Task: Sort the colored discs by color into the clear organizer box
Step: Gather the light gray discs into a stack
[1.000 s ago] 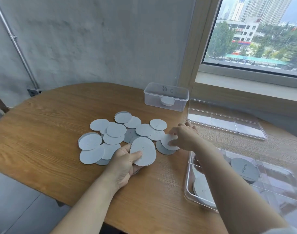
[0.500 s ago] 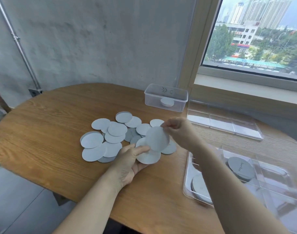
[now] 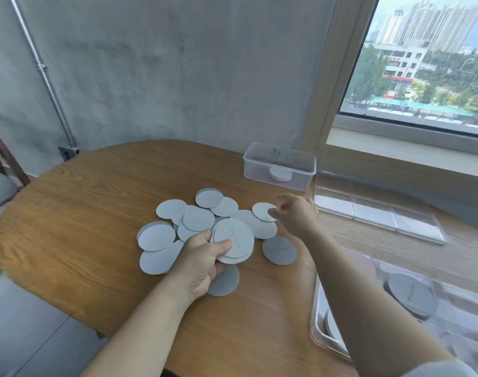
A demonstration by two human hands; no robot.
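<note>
Several pale discs sit as a stack (image 3: 233, 240) in the left hand (image 3: 202, 263), thumb curled over the top one and fingers beneath, at the near edge of the loose pile (image 3: 178, 224) on the surface (image 3: 96, 213). At the pile's far right corner, the right hand (image 3: 295, 213) has its curled fingertips at the right edge of a pale disc (image 3: 263, 211). That disc lies flat, immediately to the hand's left. Motion blur hides whether the pinch has closed, so I cannot tell if it is gripped. What matters for the next move is that this disc lies beyond and to the right of the stack, so carrying it there probably means drawing it back toward the body and leftward. The box (image 3: 316, 322) stands at the near right, closer to the right arm, with a dark disc (image 3: 411, 296) in one compartment. Two more dark discs lie loose, one (image 3: 280, 250) between the stack and the right forearm, one (image 3: 225, 281) partly under the left hand. Sorting looks to be at an early stage, with most pale discs not yet gathered.
</note>
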